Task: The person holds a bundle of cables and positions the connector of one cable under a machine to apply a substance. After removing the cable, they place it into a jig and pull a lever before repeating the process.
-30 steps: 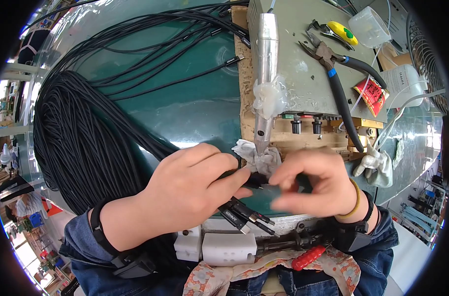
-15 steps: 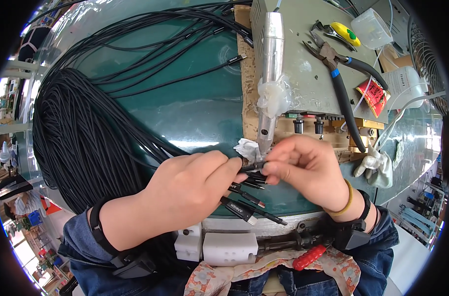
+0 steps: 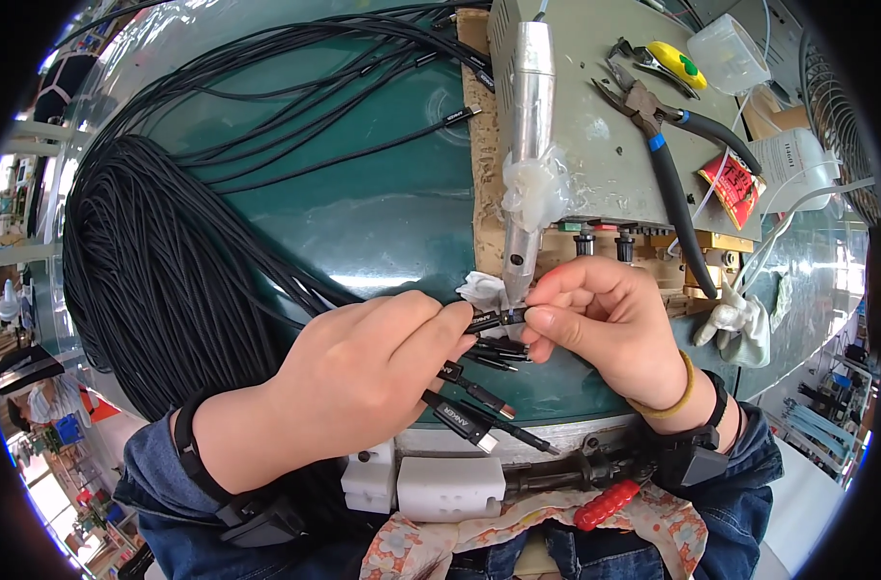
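Note:
A black cable connector (image 3: 495, 320) lies level between my two hands, just below the tip of a metal nozzle tool (image 3: 529, 126). My left hand (image 3: 368, 372) is closed round it and a bunch of black cables, whose other plugs (image 3: 468, 422) stick out below the fingers. At the connector's right end, my right hand (image 3: 590, 329) pinches it between thumb and forefinger. Whether the nozzle touches the connector I cannot tell. Crumpled white tissue (image 3: 483, 290) lies behind the nozzle tip. A large coil of black cables (image 3: 155, 280) lies to the left.
A grey metal box (image 3: 595, 145) stands at the back right, with pliers (image 3: 658, 145), yellow-handled nippers (image 3: 675, 66) and a red packet (image 3: 734, 188) on it. Loose cable ends (image 3: 402, 145) cross the green table (image 3: 392, 232). White fixtures (image 3: 450, 488) line the near edge.
The connector has turned slightly, so its printed side now shows. My right hand's fingers have shifted a little on its end, and the lower plugs have swung slightly.

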Demonstrator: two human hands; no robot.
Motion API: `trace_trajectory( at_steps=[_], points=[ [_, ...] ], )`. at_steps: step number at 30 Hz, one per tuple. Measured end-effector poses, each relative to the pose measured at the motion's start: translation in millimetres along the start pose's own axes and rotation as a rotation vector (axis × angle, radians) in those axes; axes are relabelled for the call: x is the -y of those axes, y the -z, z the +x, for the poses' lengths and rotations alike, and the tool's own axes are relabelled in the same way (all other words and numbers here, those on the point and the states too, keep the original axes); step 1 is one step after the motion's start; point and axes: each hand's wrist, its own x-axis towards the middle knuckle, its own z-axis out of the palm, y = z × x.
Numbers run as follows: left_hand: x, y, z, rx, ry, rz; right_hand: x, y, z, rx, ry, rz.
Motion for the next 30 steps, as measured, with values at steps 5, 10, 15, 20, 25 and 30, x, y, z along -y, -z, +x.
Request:
trace_trajectory(
  at_steps=[5, 10, 15, 20, 25, 30],
  points=[
    [0.5, -0.6, 1.1, -0.01, 0.011, -0.016, -3.2, -2.6, -2.1, -0.007, 0.083, -0.01],
    [0.7, -1.5, 1.4, -0.058, -0.032, -0.005, 1.1, 0.0, -1.9, 0.045, 0.053, 0.007],
    [7.5, -3.1, -0.3, -0.102, -0.215, 0.034, 6.0, 5.8, -1.3, 0.134, -0.053, 0.121],
    [6.1, 0.1, -0.8, -0.092, -0.249, 0.018, 10.7, 4.8, -3.7, 0.195, -0.089, -0.03],
    [4.7, 3.4, 0.6, -0.035, -0.241, 0.007, 9.6, 0.9, -7.2, 0.211, 0.067, -0.196],
    [5.4, -1.0, 2.4, 0.075, -0.187, 0.008, 26.9, -5.8, -3.7, 0.31, 0.79, -0.941]
  ],
)
